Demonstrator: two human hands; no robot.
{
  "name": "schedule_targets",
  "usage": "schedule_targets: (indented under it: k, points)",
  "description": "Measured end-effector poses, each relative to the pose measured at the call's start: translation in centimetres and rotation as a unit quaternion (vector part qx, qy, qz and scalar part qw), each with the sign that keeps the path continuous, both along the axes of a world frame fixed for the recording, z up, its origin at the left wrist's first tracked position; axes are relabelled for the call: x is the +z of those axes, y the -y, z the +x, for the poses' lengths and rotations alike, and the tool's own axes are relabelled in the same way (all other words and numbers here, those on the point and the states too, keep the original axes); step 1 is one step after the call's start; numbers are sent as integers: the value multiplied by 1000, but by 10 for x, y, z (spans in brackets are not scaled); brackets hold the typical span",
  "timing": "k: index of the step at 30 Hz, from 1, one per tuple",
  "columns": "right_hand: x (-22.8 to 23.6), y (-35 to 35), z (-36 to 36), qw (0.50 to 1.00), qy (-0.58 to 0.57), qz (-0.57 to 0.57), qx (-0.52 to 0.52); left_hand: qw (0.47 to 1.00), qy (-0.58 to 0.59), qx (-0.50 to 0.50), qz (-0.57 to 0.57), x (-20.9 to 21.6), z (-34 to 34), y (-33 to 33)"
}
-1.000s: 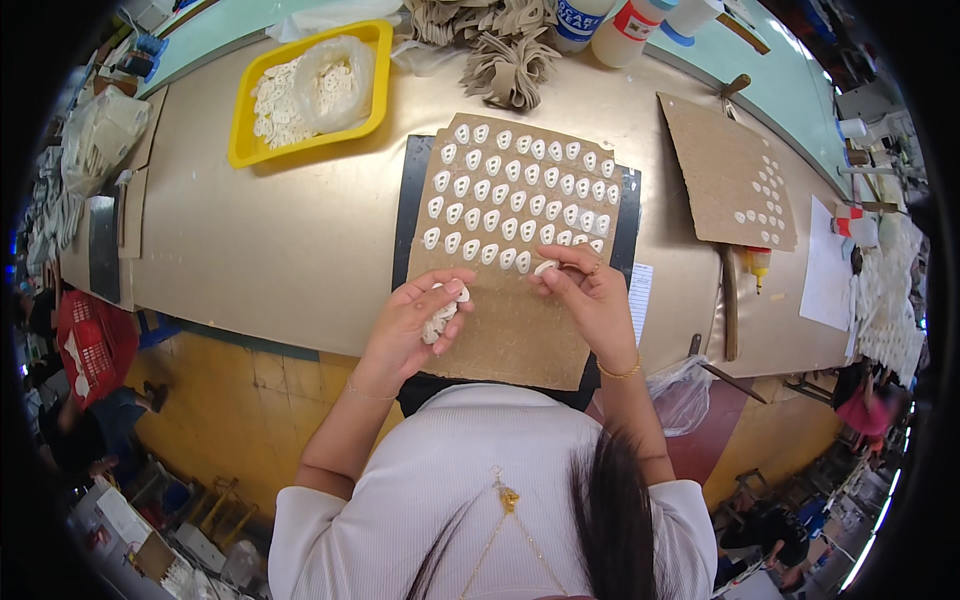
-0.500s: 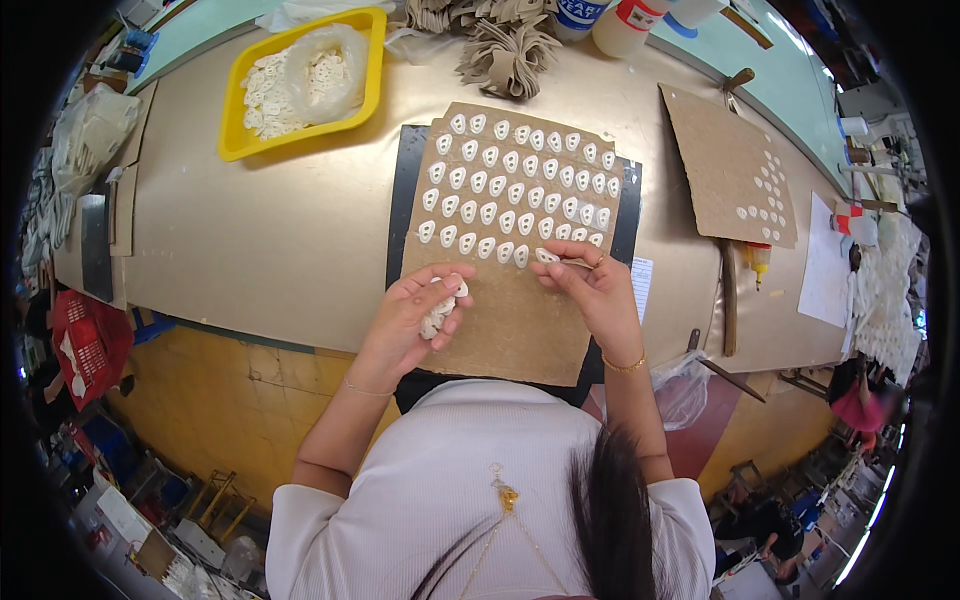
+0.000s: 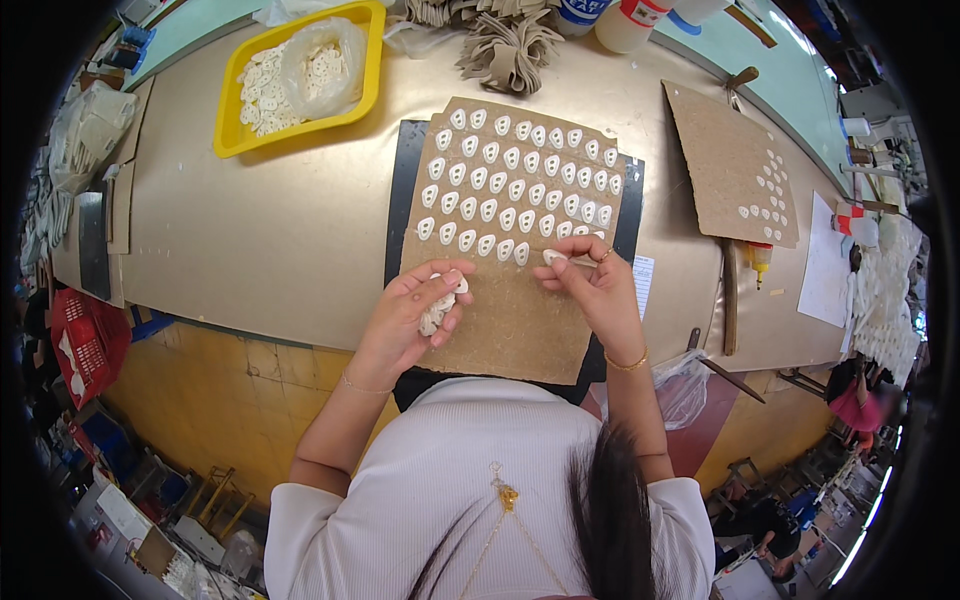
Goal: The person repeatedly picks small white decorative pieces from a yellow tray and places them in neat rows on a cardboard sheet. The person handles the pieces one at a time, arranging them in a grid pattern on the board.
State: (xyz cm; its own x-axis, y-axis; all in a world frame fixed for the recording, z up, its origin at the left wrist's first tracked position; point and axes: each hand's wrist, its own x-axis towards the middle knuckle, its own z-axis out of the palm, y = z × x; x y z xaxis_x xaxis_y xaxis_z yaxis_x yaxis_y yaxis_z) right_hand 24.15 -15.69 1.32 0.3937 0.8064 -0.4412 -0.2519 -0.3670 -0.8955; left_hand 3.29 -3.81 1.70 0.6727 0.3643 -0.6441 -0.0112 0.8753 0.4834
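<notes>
A brown board lies before me on a slightly wider black board. Rows of small white teardrop-shaped pieces with two holes cover its far part; its near part is bare. My left hand is closed around a clump of the same white pieces, over the board's left edge. My right hand pinches a single white piece between thumb and fingers, just below the right end of the nearest row. Its fingers partly cover that row's last pieces.
At the far left stands a yellow tray with loose white pieces and a plastic bag. Grey-brown strips and bottles stand at the back. To the right are another brown board, a wooden stick and a clear bag.
The white piece in my right fingers has shifted slightly right and turned a little. My left hand still holds its clump in nearly the same place.
</notes>
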Motion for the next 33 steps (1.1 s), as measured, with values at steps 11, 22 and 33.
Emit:
schedule_targets:
  k: [11, 22, 33]
  points:
    - [-2, -1, -4, 984, 162, -76, 17, 1000, -2, -14, 6, -1, 0, 0]
    - [-7, -13, -7, 934, 339, -79, 73, 1000, -28, -10, 7, -4, 4, 1]
    - [18, -17, -15, 962, 206, 46, 175, 998, -3, -63, 20, -2, 7, 3]
